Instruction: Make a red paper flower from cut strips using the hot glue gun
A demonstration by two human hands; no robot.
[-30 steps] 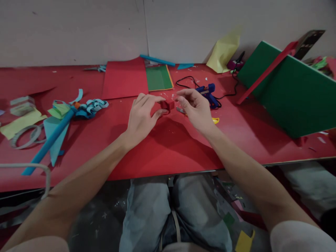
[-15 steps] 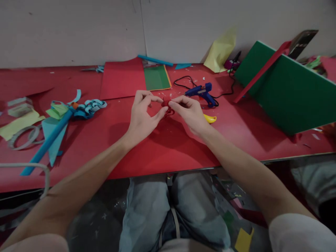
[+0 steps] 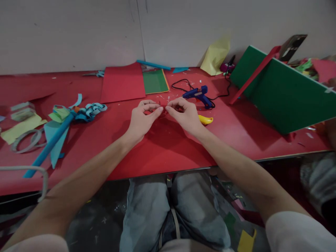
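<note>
Above the middle of the red table, my left hand and my right hand pinch a small piece of red paper between thumbs and fingertips. The fingers cover most of the paper, and its red blends into the tabletop, so its exact shape is hard to make out. A blue glue gun lies just beyond my right hand, its black cord looping behind it. Partly hidden by my right hand is a yellow cutter-like tool.
On the left lie a blue paper tube, a curled blue paper chain and tape rolls. Red sheets and scissors are at the back. A green board leans at the right. Yellow paper stands against the wall.
Both hands have drawn closer together around the red paper, and less of it shows. My left fingers have curled in more. The view has shifted slightly.
</note>
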